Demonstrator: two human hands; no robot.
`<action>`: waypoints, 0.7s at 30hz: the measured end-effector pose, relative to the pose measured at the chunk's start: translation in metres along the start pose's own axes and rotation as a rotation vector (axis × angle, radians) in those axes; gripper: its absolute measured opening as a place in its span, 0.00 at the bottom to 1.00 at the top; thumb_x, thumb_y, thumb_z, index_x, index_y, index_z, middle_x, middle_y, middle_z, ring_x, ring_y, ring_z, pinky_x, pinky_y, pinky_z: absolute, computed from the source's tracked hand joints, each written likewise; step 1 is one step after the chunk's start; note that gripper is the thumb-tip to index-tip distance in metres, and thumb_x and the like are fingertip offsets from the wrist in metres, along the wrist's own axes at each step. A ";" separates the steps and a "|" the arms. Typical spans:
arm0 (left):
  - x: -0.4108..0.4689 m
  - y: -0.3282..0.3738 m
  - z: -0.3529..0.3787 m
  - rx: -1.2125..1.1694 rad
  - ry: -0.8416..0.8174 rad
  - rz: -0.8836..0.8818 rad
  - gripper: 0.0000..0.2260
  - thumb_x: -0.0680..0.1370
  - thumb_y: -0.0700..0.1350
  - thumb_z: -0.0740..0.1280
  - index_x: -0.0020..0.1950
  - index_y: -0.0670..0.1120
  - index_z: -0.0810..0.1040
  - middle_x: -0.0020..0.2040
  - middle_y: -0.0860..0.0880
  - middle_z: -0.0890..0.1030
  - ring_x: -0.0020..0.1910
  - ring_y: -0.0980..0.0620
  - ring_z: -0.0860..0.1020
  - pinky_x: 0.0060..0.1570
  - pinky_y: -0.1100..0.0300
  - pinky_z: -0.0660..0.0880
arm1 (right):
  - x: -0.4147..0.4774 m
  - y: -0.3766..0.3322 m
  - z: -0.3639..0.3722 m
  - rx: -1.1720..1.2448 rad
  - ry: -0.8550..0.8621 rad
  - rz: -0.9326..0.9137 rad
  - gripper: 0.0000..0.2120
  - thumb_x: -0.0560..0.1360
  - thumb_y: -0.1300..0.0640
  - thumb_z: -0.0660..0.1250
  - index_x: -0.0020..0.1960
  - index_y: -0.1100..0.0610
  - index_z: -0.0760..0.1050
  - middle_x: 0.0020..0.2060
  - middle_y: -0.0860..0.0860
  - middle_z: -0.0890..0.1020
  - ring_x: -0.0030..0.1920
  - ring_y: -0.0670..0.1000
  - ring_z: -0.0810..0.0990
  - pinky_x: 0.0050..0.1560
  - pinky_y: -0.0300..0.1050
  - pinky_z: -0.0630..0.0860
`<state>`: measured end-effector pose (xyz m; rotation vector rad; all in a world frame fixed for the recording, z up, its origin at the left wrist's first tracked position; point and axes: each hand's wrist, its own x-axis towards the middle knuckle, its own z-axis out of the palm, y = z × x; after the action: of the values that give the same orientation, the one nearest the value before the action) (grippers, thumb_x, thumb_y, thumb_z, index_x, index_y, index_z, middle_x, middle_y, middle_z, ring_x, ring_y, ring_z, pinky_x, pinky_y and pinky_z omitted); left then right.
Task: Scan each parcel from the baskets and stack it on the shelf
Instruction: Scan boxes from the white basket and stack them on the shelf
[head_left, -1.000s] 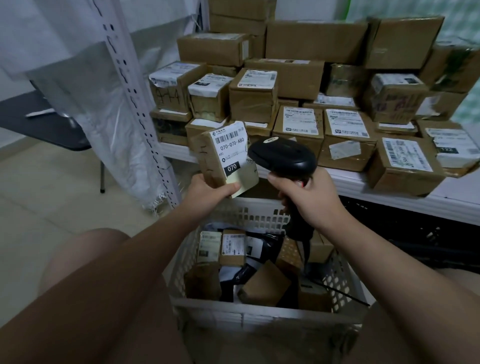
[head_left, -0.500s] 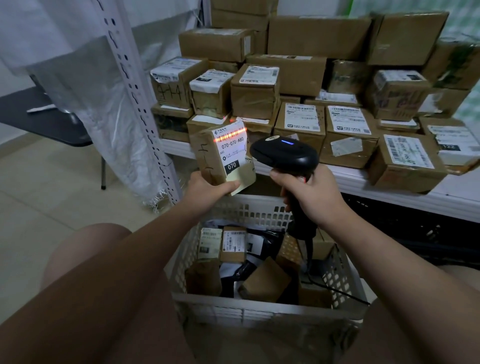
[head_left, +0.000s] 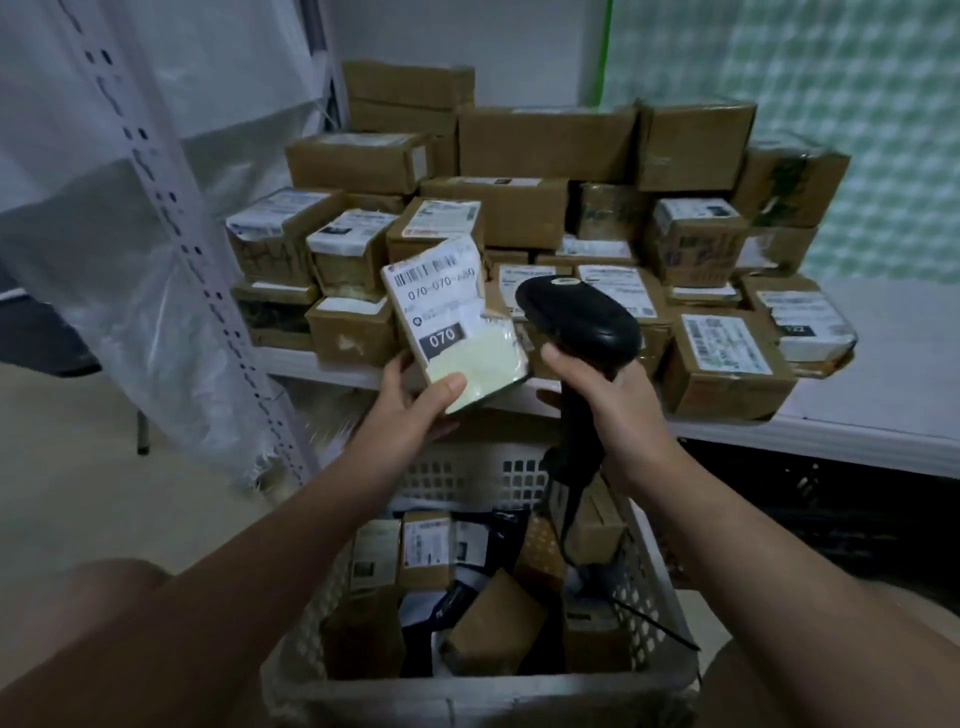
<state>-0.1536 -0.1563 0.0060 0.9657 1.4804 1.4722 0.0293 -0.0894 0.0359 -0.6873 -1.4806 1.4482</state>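
Observation:
My left hand (head_left: 415, 397) grips a small cardboard parcel (head_left: 452, 322) by its lower corner, thumb on the front; its white label reads 070. Just to the right, my right hand (head_left: 608, 410) holds the black barcode scanner (head_left: 576, 317) by its handle, head pointing left toward the parcel. Both are raised above the white perforated basket (head_left: 467, 696), which holds several more small parcels. Behind them the white shelf (head_left: 831, 431) carries many stacked cardboard boxes.
A perforated white shelf upright (head_left: 176, 223) draped with a clear plastic sheet (head_left: 130, 291) stands at the left. The scanner cable (head_left: 649, 621) trails into the basket. A dark crate (head_left: 831, 509) sits under the shelf. Bare shelf surface lies at the right.
The red scan line on the label has gone out. My left hand has tilted the parcel so its label faces up more, and lifted it slightly toward the shelf. The view has risen.

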 end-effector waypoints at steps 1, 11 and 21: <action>0.006 0.009 0.010 -0.031 -0.037 0.008 0.32 0.77 0.52 0.67 0.77 0.54 0.56 0.67 0.51 0.72 0.61 0.54 0.75 0.60 0.51 0.76 | 0.003 -0.003 -0.006 0.048 0.022 0.010 0.12 0.75 0.59 0.70 0.56 0.48 0.78 0.46 0.39 0.85 0.48 0.38 0.82 0.48 0.37 0.79; 0.103 0.081 0.123 -0.170 -0.088 -0.132 0.33 0.75 0.61 0.66 0.75 0.52 0.56 0.69 0.47 0.70 0.60 0.43 0.77 0.51 0.47 0.80 | 0.063 -0.046 -0.059 0.380 0.251 0.003 0.19 0.75 0.57 0.70 0.65 0.59 0.76 0.56 0.57 0.83 0.58 0.57 0.82 0.59 0.56 0.77; 0.140 0.104 0.108 0.257 -0.050 -0.196 0.31 0.75 0.67 0.58 0.71 0.49 0.63 0.62 0.43 0.75 0.47 0.43 0.83 0.39 0.55 0.82 | 0.098 -0.029 -0.066 0.451 0.187 0.194 0.19 0.71 0.52 0.70 0.61 0.56 0.79 0.51 0.53 0.86 0.53 0.52 0.84 0.55 0.51 0.78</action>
<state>-0.1083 0.0160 0.1069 0.9690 1.7042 1.1297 0.0529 0.0219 0.0785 -0.6732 -0.9173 1.7383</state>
